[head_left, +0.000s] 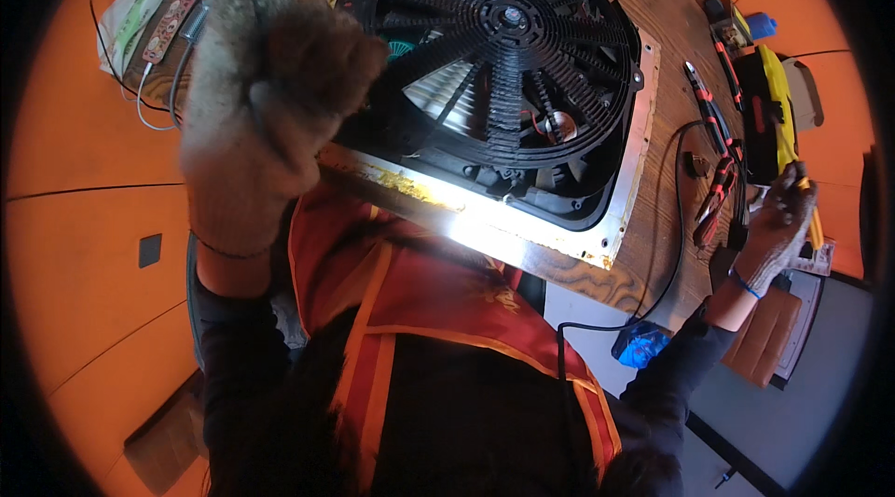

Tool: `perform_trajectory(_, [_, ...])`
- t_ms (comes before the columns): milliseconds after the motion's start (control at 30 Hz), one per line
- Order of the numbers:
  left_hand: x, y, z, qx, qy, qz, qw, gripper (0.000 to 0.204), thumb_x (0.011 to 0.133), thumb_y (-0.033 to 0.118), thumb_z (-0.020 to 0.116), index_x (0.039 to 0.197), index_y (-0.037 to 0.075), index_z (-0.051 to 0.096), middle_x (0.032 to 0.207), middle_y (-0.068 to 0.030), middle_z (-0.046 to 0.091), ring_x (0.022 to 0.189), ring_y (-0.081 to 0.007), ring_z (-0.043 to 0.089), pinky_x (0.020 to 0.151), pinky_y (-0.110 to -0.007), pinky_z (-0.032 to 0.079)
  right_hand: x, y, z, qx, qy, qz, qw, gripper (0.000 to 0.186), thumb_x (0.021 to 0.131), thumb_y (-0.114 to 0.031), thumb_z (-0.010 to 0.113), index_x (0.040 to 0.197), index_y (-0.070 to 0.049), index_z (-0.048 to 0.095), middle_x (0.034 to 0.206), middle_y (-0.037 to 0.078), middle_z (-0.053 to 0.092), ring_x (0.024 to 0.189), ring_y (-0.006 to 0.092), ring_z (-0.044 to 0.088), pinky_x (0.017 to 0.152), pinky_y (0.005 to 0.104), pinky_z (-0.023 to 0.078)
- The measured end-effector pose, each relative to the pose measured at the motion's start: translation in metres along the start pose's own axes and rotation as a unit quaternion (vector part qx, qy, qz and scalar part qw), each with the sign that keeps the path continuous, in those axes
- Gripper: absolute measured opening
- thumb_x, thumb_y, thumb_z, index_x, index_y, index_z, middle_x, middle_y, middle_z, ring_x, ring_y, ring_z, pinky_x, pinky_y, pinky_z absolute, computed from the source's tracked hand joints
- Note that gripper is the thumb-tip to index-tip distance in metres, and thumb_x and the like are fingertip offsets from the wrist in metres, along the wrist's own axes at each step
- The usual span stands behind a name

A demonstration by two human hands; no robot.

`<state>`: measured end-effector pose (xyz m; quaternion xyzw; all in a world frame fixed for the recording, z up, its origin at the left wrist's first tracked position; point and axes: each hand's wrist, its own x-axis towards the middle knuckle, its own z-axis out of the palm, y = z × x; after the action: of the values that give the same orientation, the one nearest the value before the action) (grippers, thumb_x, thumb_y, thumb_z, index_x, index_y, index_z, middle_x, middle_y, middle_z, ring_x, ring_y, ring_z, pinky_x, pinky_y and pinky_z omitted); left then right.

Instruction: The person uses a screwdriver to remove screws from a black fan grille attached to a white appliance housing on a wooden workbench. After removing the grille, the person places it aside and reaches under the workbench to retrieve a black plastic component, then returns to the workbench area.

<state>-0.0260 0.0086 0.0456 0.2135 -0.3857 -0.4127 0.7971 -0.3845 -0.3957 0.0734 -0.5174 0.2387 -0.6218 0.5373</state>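
Note:
My left hand, in a dirty knitted glove, is raised close to the camera beside the opened appliance. Its fingers are curled in, and whatever they may hold is hidden. A black spoked disc with ringed ridges lies over the appliance's housing. Between its spokes show a finned metal heat sink and green circuit parts. At the far right, my gloved right hand is closed around a yellow-handled tool beside the black-and-yellow toolbox; the tool's kind is unclear.
The appliance's rusty metal rim reaches the near edge of the wooden table. Red-and-black pliers and other hand tools lie on the right, near a black cable. A patterned power bank-like object and cords sit at the far left.

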Motion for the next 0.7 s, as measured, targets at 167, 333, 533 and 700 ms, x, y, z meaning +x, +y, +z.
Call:
perform_trajectory(167, [-0.023, -0.022, 0.01, -0.112, 0.159, 0.031, 0.98, 0.021, 0.103, 0.024, 0.038, 0.092, 0.009, 0.046, 0.082, 0.0003, 0.041, 0.075, -0.0158, 0.044, 0.078, -0.027, 0.043, -0.069, -0.056, 0.069, -0.375, -0.102, -0.24, 0.89, 0.034, 0.099, -0.015, 0.054, 0.13, 0.0, 0.05, 0.122, 0.021, 0.062, 0.114, 0.0259, 0.063, 0.094, 0.032, 0.055])
perform_trajectory(333, [-0.048, -0.003, 0.005, -0.17, 0.249, 0.079, 0.95, 0.027, 0.104, 0.034, 0.04, 0.088, 0.012, 0.047, 0.076, 0.0008, 0.042, 0.068, -0.0157, 0.042, 0.073, -0.031, 0.044, -0.146, -0.05, 0.137, -0.231, -0.137, -0.226, 0.936, 0.044, 0.104, -0.03, 0.044, 0.131, 0.003, 0.049, 0.125, 0.023, 0.06, 0.109, 0.0258, 0.065, 0.09, 0.033, 0.056])
perform_trajectory(533, [-0.071, -0.012, 0.014, -0.13, 0.252, 0.033, 0.959, 0.026, 0.103, 0.031, 0.046, 0.099, 0.008, 0.055, 0.08, -0.003, 0.05, 0.069, -0.0167, 0.048, 0.073, -0.038, 0.05, -0.194, -0.038, 0.189, -0.116, -0.216, -0.09, 0.965, 0.051, 0.098, -0.031, 0.054, 0.14, -0.007, 0.039, 0.127, 0.026, 0.055, 0.106, 0.0322, 0.065, 0.091, 0.0357, 0.057])
perform_trajectory(700, [-0.07, -0.052, 0.028, -0.217, 0.266, 0.01, 0.939, 0.022, 0.1, 0.021, 0.052, 0.108, 0.001, 0.058, 0.095, -0.0095, 0.063, 0.083, -0.0197, 0.062, 0.075, -0.036, 0.055, -0.227, -0.043, 0.212, 0.091, -0.278, 0.152, 0.944, 0.05, 0.093, -0.038, 0.058, 0.13, -0.006, 0.049, 0.113, 0.025, 0.06, 0.086, 0.0329, 0.066, 0.066, 0.0382, 0.057])
